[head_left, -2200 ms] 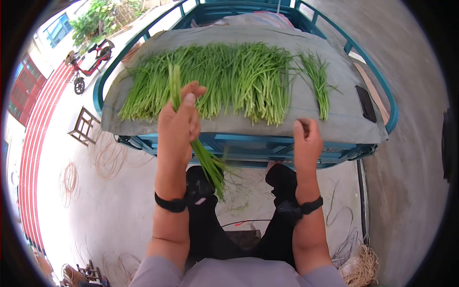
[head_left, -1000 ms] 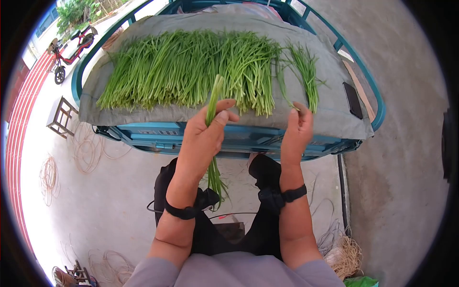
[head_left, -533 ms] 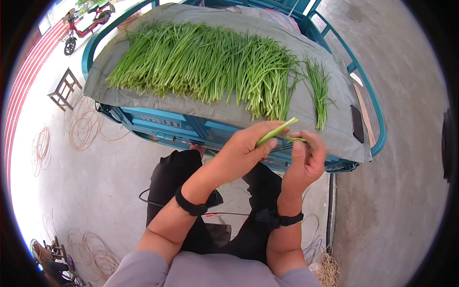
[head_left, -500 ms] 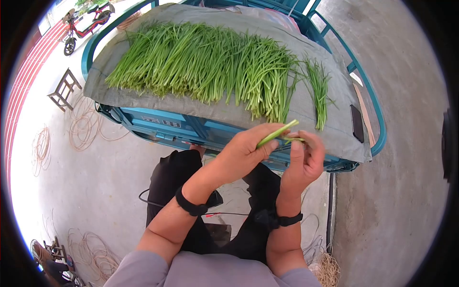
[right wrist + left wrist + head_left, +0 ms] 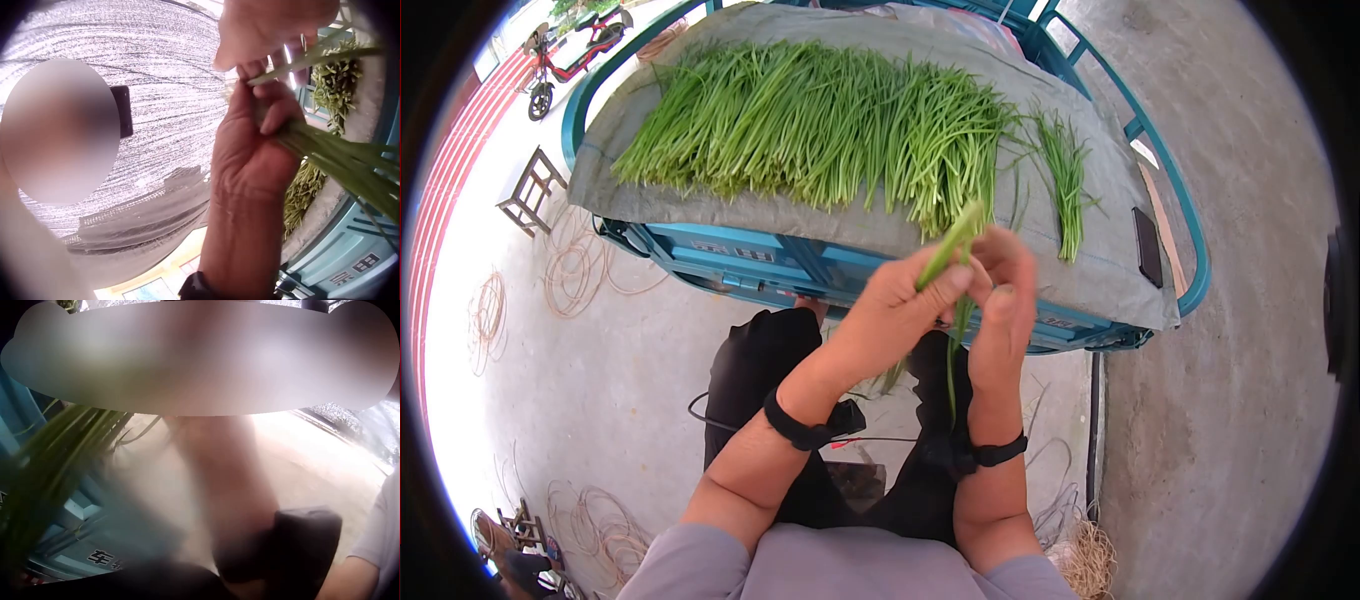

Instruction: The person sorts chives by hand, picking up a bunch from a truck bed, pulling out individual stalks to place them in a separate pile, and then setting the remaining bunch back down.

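Observation:
In the head view my left hand [image 5: 905, 305] grips a small bunch of chives [image 5: 948, 250], pale stem ends up. Its green leaves [image 5: 350, 165] trail away past the palm in the right wrist view. Right against that bunch, my right hand [image 5: 1005, 305] curls blurred fingers at a chive stalk [image 5: 952, 375] that dangles between the hands. Beyond lies a wide row of chives [image 5: 800, 130] on a grey cloth [image 5: 1110, 165], and a smaller separate bunch [image 5: 1065, 195] lies right of it. Blur hides most of the left hand in its wrist view.
The cloth covers the back of a blue cargo cart [image 5: 780, 262] with side rails [image 5: 1165, 190]. A phone [image 5: 1146, 246] lies at the cloth's right edge. On the floor are a stool [image 5: 532, 192], coiled strands [image 5: 570, 265] and a straw-coloured bundle [image 5: 1088, 560].
The left hand has moved right with its chives, and the right hand has picked up a stalk near the row. Both hands have come together, with the stalk now hanging down beside the bunch.

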The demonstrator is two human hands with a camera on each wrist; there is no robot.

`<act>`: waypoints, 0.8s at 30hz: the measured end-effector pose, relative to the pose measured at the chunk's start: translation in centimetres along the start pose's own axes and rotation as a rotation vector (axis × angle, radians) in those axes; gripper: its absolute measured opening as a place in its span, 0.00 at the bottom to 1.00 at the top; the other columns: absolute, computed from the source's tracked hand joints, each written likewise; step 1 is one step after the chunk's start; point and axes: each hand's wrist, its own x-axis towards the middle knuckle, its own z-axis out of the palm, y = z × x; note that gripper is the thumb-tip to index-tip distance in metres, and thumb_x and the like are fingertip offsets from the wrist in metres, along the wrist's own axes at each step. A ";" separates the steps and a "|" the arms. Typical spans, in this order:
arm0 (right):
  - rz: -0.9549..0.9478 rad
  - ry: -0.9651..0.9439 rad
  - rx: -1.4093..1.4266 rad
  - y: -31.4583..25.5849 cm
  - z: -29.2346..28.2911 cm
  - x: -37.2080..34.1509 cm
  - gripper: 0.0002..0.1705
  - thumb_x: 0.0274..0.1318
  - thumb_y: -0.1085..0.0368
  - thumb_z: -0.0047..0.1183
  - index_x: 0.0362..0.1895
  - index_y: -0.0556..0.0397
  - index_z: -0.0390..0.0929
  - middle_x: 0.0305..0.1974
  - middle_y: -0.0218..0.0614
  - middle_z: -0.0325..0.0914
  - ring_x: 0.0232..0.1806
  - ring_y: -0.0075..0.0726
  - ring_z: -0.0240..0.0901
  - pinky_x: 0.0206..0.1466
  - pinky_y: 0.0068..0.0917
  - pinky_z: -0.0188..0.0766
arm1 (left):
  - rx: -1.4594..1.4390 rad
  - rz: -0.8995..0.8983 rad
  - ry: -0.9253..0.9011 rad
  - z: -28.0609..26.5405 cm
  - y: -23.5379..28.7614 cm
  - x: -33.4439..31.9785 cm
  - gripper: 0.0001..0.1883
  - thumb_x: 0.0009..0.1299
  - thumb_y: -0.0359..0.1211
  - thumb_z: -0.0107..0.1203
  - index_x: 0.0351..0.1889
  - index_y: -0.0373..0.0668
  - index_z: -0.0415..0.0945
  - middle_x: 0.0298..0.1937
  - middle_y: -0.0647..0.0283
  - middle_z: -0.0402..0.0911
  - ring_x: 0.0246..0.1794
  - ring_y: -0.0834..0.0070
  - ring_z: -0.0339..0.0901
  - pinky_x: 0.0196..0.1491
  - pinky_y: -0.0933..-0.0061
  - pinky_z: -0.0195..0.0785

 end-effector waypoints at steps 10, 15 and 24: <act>0.610 -0.359 -0.029 1.5 -2.6 -0.7 0.14 0.63 0.60 0.48 0.28 0.57 0.73 0.17 0.24 0.65 0.18 0.15 0.59 0.23 0.17 0.57 | -0.296 0.373 0.683 -5.8 1.9 0.2 0.12 0.76 0.41 0.40 0.43 0.44 0.69 0.40 0.65 0.79 0.31 0.83 0.68 0.36 0.81 0.61; 0.701 -0.276 0.004 2.6 -4.1 -0.7 0.16 0.64 0.59 0.48 0.27 0.56 0.73 0.16 0.21 0.63 0.16 0.12 0.55 0.20 0.14 0.51 | -0.853 0.535 0.582 -8.9 2.7 -0.2 0.09 0.75 0.36 0.42 0.45 0.42 0.68 0.38 0.67 0.76 0.33 0.77 0.70 0.46 0.73 0.64; 0.532 -0.055 -0.031 3.0 -2.4 -0.6 0.17 0.64 0.57 0.48 0.28 0.57 0.74 0.16 0.22 0.63 0.16 0.14 0.55 0.20 0.15 0.53 | -1.155 0.574 0.239 -12.6 1.8 -0.9 0.08 0.75 0.33 0.43 0.42 0.41 0.70 0.27 0.70 0.68 0.25 0.80 0.61 0.36 0.76 0.62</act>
